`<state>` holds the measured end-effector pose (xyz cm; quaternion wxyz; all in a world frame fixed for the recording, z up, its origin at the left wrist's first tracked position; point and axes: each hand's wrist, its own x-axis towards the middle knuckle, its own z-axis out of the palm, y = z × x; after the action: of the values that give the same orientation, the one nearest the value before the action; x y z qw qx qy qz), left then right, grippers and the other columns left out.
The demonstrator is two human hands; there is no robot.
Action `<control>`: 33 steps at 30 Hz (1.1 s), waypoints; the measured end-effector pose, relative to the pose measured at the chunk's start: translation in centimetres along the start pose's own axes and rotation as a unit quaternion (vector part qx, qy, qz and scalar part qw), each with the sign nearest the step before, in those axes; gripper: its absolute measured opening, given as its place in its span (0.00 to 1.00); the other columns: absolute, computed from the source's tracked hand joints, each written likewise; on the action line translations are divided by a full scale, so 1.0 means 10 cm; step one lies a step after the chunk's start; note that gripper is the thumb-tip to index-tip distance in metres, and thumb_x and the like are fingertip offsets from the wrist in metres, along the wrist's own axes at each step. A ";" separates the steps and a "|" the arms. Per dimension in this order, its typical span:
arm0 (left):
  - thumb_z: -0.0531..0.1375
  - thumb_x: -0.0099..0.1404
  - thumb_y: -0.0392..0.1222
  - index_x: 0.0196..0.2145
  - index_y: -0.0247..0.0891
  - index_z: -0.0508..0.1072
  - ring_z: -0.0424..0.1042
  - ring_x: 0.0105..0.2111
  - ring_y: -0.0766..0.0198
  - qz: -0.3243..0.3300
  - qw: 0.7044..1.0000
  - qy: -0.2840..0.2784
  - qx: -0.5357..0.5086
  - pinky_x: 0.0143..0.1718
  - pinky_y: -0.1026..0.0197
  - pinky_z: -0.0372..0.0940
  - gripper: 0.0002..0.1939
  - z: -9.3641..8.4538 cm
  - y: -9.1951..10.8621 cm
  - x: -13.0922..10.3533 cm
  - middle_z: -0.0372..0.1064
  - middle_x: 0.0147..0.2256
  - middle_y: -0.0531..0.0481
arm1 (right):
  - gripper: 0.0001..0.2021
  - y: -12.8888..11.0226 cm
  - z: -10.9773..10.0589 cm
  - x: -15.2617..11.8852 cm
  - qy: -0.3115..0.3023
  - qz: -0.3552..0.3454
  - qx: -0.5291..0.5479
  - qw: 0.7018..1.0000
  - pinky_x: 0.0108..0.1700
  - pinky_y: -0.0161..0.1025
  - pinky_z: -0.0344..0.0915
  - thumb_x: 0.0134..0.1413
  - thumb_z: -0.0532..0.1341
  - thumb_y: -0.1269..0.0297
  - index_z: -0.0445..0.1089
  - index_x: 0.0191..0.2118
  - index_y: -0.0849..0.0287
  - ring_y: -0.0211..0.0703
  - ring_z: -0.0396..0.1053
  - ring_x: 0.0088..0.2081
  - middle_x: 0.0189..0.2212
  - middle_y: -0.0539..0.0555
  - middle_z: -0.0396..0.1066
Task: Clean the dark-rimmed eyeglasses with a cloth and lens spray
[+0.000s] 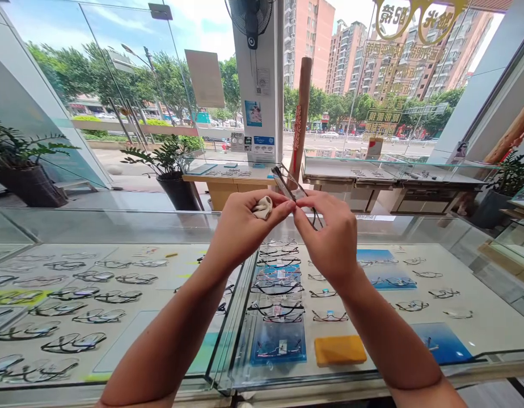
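Holding glasses [287,185] above a display case [117,226]

Head view: the glasses' long axis slants up and leftward from the fingertips. The right hand [336,235] pinches them; the left hand [239,229], equally near, clutches a cloth [263,208], its thumb tip meeting the right fingertips.

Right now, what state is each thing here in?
Eyeglasses: held up; folded or open, unclear
Cloth: bunched up
Left hand: curled around the cloth
Right hand: gripping the eyeglasses
Fan: mounted high; spinning or not, unclear
Yellow block: lying flat
Displayed frames: laid out in rows
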<state>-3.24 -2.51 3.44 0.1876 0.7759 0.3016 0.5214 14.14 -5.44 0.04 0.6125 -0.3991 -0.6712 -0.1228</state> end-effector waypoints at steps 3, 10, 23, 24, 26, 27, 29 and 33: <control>0.72 0.68 0.59 0.34 0.38 0.85 0.74 0.28 0.64 -0.011 1.000 0.011 -0.002 0.29 0.63 0.67 0.20 -0.02 -0.07 0.04 0.81 0.30 0.48 | 0.09 -0.03 0.02 -0.03 -0.017 -0.016 -0.005 1.000 0.60 0.57 0.75 0.71 0.64 0.66 0.82 0.49 0.54 0.56 0.83 0.58 0.51 0.58 0.87; 0.71 0.67 0.53 0.35 0.38 0.86 0.72 0.26 0.65 -0.021 0.999 0.008 0.032 0.28 0.63 0.65 0.15 -0.09 -0.17 0.09 0.77 0.26 0.51 | 0.09 -0.01 -0.08 0.03 -0.128 0.074 0.103 0.984 0.51 0.50 0.76 0.70 0.63 0.60 0.81 0.48 0.53 0.47 0.83 0.45 0.45 0.53 0.86; 0.69 0.64 0.45 0.37 0.39 0.87 0.73 0.30 0.63 -0.080 0.916 -0.257 0.298 0.35 0.59 0.61 0.09 -1.03 -0.56 -0.02 0.80 0.31 0.49 | 0.03 0.25 -0.17 -0.03 -0.205 0.109 0.099 0.968 0.34 0.42 0.57 0.69 0.61 0.63 0.70 0.46 0.52 0.39 0.59 0.27 0.25 0.45 0.63; 0.68 0.64 0.44 0.38 0.39 0.87 0.74 0.31 0.62 -0.090 0.899 -0.289 0.316 0.36 0.59 0.62 0.09 -1.08 -0.67 -0.06 0.81 0.32 0.48 | 0.06 0.34 -0.10 -0.08 -0.237 0.112 0.103 0.959 0.34 0.42 0.57 0.69 0.61 0.63 0.72 0.48 0.52 0.40 0.59 0.27 0.24 0.44 0.62; 0.68 0.63 0.41 0.38 0.39 0.87 0.76 0.34 0.60 -0.111 0.863 -0.345 0.352 0.38 0.59 0.62 0.08 -1.10 -0.90 -0.15 0.82 0.34 0.48 | 0.08 0.56 0.07 -0.23 -0.293 0.127 0.128 0.939 0.34 0.43 0.56 0.70 0.59 0.61 0.75 0.47 0.53 0.41 0.59 0.27 0.24 0.45 0.62; 0.67 0.63 0.40 0.38 0.40 0.87 0.77 0.34 0.59 -0.116 0.842 -0.366 0.380 0.37 0.59 0.62 0.08 -1.08 -1.01 -0.20 0.83 0.35 0.47 | 0.09 0.68 0.15 -0.32 -0.297 0.149 0.135 0.933 0.34 0.43 0.55 0.70 0.58 0.61 0.75 0.46 0.54 0.41 0.58 0.27 0.24 0.46 0.62; 0.67 0.62 0.40 0.38 0.39 0.87 0.76 0.34 0.56 -0.123 0.801 -0.386 0.442 0.36 0.58 0.61 0.08 -1.01 -1.23 -0.31 0.83 0.36 0.45 | 0.11 0.91 0.30 -0.53 -0.299 0.197 0.127 0.925 0.33 0.43 0.54 0.70 0.55 0.59 0.74 0.45 0.54 0.42 0.56 0.26 0.23 0.45 0.60; 0.66 0.63 0.41 0.40 0.39 0.87 0.79 0.38 0.51 -0.142 0.748 -0.407 0.504 0.38 0.56 0.65 0.11 -0.87 -1.51 -0.49 0.84 0.40 0.40 | 0.15 1.23 0.46 -0.83 -0.349 0.214 0.027 0.912 0.37 0.44 0.55 0.74 0.49 0.55 0.64 0.35 0.52 0.46 0.61 0.29 0.23 0.50 0.65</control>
<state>-16.70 5.33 -5.70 -0.0544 0.8447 0.5221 -0.1042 18.68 2.43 -12.60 0.3616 -0.5343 -0.7435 0.1761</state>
